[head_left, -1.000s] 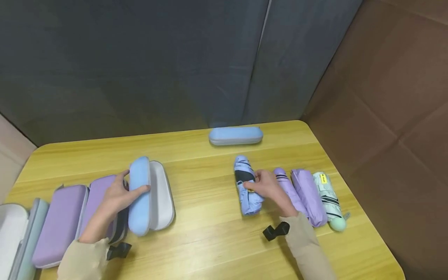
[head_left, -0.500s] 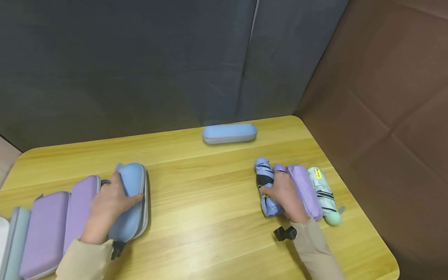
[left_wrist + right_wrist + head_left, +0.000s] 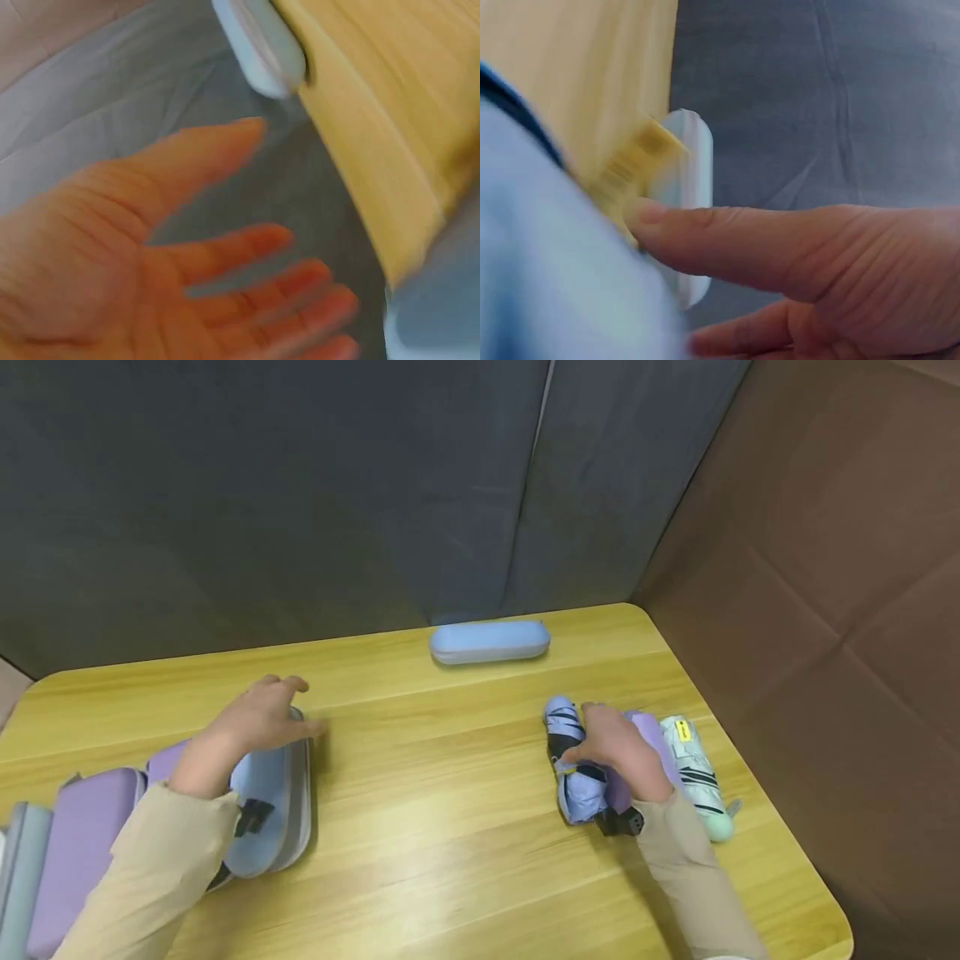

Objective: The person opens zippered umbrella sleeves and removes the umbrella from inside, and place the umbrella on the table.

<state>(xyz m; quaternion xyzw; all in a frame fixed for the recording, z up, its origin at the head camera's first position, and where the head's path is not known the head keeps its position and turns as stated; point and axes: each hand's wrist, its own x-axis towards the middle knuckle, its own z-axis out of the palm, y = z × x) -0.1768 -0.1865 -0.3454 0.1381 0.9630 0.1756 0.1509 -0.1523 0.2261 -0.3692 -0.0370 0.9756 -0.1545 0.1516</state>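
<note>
My left hand hovers over the far end of a blue zip case, which stands at the right end of a row of cases. In the left wrist view its fingers are spread, with nothing between them. My right hand is over the folded umbrellas at the right. Its straight thumb is by the yellow tag of a blue folded umbrella. Beside that lies a purple umbrella, partly covered by the hand. A mint-green umbrella lies furthest right.
A slim blue case lies near the table's back edge. Purple cases and a grey-green case line the left side. Dark cloth hangs behind the wooden table, and brown cloth hangs on the right.
The blue case moved left against the row, and my left hand let go and rose off it. The blue umbrella moved right, beside the purple ones, and my right hand has loosened from it.
</note>
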